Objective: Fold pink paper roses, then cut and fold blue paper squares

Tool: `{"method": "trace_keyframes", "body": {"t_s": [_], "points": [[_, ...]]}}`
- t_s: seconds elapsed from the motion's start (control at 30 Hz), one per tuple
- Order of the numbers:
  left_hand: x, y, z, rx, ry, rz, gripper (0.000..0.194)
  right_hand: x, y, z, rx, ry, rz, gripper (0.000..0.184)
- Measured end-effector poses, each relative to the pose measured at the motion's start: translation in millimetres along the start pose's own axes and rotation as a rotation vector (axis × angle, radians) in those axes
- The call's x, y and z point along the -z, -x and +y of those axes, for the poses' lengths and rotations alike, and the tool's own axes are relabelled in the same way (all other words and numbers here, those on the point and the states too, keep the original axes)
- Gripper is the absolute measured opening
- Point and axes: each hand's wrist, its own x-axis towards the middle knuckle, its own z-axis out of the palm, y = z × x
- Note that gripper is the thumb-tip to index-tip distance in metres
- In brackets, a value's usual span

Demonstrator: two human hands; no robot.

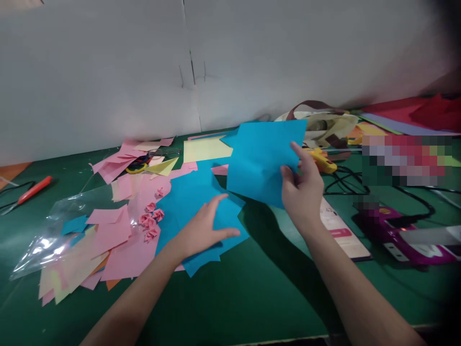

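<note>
Centrally, a blue sheet is held raised above the green counter, tilted, its broad face toward the viewer. The right hand pinches it near its right edge, the thumb and fingers pressed together on the paper. The left hand is spread, thumb apart from the fingers and nothing in its grasp, over the loose blue paper; whether it touches this paper cannot be told. Beside the blue paper, on the left, a cluster of small folded pink flowers lies on and around pink paper; these appear to be finished pieces. By contrast, the raised sheet shows no clear fold, and the blue paper beneath lies in flat, overlapping, partly irregular pieces. No blue flower is visible, so work in this colour is judged to be at an early stage, with any shaping of the held sheet not yet done. Farther left are a clear plastic bag and mixed offcuts; behind them, scissors lie among scraps, near a pale yellow sheet. On the right are a phone, a yellow tool and a purple device.
</note>
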Motion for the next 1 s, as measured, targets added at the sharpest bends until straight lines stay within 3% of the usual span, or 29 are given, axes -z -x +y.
{"method": "trace_keyframes", "body": {"t_s": [0.1, 0.2, 0.27, 0.4, 0.57, 0.67, 0.77, 0.87, 1.0], "points": [[5.1, -6.9, -7.3, 0.057, 0.33, 0.3, 0.086, -8.3, 9.9, -6.2, -0.038, -0.184, -0.132, 0.049], [17.2, -10.3, -9.0, 0.109, 0.521, 0.548, 0.075, -16.3, 16.4, -7.2, -0.066, -0.375, -0.327, 0.051], [27.3, -8.7, -6.6, 0.152, 0.55, 0.627, 0.063, -18.7, 18.4, -6.5, -0.037, -0.454, -0.461, 0.053], [43.4, -1.6, 0.0, 0.2, 0.637, 0.566, 0.044, -20.2, 19.4, -3.1, 0.155, -0.412, -0.569, 0.057], [52.8, 0.7, -3.0, 0.352, 0.782, 0.535, 0.041, -31.6, 18.1, 6.1, 0.581, -0.196, -0.328, 0.045], [54.6, -1.2, -14.1, 0.517, 0.641, 0.462, 0.053, -37.2, 17.7, 9.3, 0.685, -0.022, -0.192, 0.038], [53.6, -3.1, -23.6, 0.548, 0.46, 0.373, 0.048, -37.2, 18.1, 9.3, 0.736, 0.053, -0.138, 0.034], [51.1, -4.5, -26.8, 0.526, 0.331, 0.397, 0.042, -35.5, 17.6, 8.1, 0.807, 0.055, -0.229, 0.027], [48.6, -3.9, -23.3, 0.476, 0.179, 0.394, 0.048, -35.3, 16.3, 5.8, 0.885, 0.022, -0.539, 0.02]]}}
